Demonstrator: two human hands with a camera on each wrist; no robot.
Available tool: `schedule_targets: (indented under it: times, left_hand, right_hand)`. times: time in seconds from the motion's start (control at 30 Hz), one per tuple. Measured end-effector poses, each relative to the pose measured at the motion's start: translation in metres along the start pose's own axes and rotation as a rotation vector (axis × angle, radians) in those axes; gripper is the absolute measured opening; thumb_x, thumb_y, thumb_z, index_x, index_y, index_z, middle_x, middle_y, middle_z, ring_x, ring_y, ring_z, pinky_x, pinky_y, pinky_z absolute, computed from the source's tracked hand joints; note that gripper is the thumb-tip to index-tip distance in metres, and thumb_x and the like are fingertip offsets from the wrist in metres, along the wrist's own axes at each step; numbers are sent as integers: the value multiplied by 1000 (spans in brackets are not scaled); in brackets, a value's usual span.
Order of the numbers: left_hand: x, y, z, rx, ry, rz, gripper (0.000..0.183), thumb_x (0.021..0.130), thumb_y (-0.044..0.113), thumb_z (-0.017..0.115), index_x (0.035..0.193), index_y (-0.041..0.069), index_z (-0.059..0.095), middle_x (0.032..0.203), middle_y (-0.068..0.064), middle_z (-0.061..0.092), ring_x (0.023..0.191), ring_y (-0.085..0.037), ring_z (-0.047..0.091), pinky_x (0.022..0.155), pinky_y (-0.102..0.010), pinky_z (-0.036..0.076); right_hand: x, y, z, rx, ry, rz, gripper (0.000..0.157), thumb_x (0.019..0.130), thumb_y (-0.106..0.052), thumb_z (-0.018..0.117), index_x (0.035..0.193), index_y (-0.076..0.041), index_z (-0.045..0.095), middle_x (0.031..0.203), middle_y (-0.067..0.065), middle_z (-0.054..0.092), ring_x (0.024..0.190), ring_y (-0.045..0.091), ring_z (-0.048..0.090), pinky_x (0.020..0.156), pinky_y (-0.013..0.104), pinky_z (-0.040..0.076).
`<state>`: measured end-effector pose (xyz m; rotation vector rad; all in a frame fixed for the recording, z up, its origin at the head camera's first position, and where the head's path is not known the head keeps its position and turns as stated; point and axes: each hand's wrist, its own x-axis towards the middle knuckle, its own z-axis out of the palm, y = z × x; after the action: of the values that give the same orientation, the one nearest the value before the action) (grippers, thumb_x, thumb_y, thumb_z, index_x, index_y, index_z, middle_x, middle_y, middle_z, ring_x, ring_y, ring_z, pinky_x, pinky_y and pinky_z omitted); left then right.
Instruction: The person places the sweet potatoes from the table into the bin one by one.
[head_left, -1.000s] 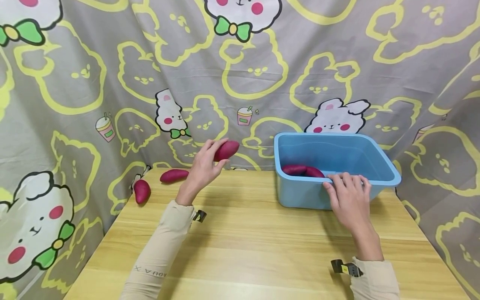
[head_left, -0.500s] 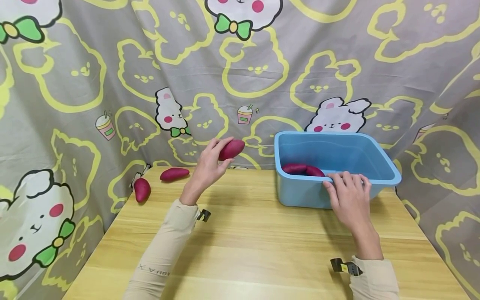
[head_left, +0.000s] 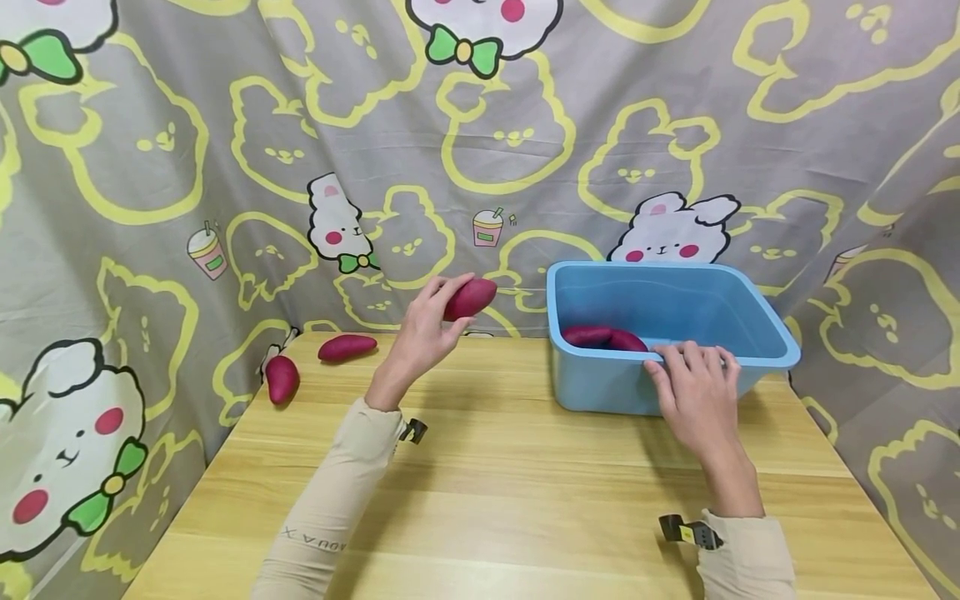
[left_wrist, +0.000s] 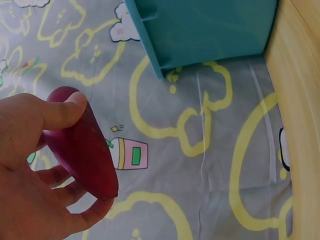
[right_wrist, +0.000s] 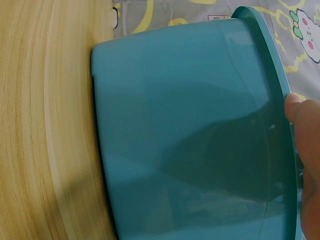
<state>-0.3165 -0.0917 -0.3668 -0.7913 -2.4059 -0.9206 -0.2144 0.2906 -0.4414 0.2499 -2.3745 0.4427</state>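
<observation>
My left hand [head_left: 429, 329] holds a purple-red sweet potato [head_left: 476, 298] above the table, left of a blue plastic bin [head_left: 607, 387]. In the left wrist view, the thumb lies across the top of the sweet potato [left_wrist: 82, 145] and fingers curl beneath it. My right hand [head_left: 697, 400] grips the bin's front rim, with fingers over the edge and the thumb on the near side. Inside the bin, at its left, lie sweet potatoes [head_left: 626, 340], partly hidden by the front wall. The right wrist view shows the bin's outer wall [right_wrist: 190, 125] and part of that hand.
Two more sweet potatoes lie at the table's back left: one upright-pointing [head_left: 282, 380], one lying sideways [head_left: 347, 347]. A grey patterned curtain [head_left: 517, 175] stands right behind the wooden table [head_left: 525, 500] and along its sides.
My left hand has moved a little to the right, toward the bin, carrying the sweet potato. The right hand and the bin have stayed in place.
</observation>
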Motion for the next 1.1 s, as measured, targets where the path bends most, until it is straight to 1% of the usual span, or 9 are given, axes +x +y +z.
schedule_targets:
  times: [0.17,0.3,0.77,1.0,1.1]
  left_hand:
    - [2,3,3,-7,9,25,62,90,13,80,147,17,56,126,-13,57,107,-29,63,91,-44,56]
    - [3,5,6,-8,16,34,62,90,12,81,147,18,56,125,-12,57,107,-28,63,90,-42,56]
    - [6,13,13,-13,5,24,63,90,14,81,148,21,55,128,-11,57,109,-27,62,92,-42,55]
    - [8,18,16,-48,11,45,64,89,11,82,147,19,56,126,-11,57,108,-27,62,91,-42,56]
    - [9,20,18,-52,3,48,64,89,12,81,148,19,56,126,-11,57,108,-27,62,91,-41,56]
  right_hand:
    - [0,0,0,5,4,-3,30,102,-26,63,122,-4,66,113,20,60,116,44,46,110,68,18]
    - [0,0,0,9,3,-3,31,102,-26,63,123,-4,66,114,20,60,116,44,46,110,68,18]
    - [0,1,0,6,4,-7,31,101,-26,63,122,-4,66,113,20,60,115,44,46,110,68,19]
    - [0,0,0,9,5,-6,31,101,-26,63,123,-4,66,113,20,60,114,44,46,110,68,18]
    - [0,0,0,8,5,-4,31,101,-26,63,123,-4,66,113,20,60,115,44,46,110,68,18]
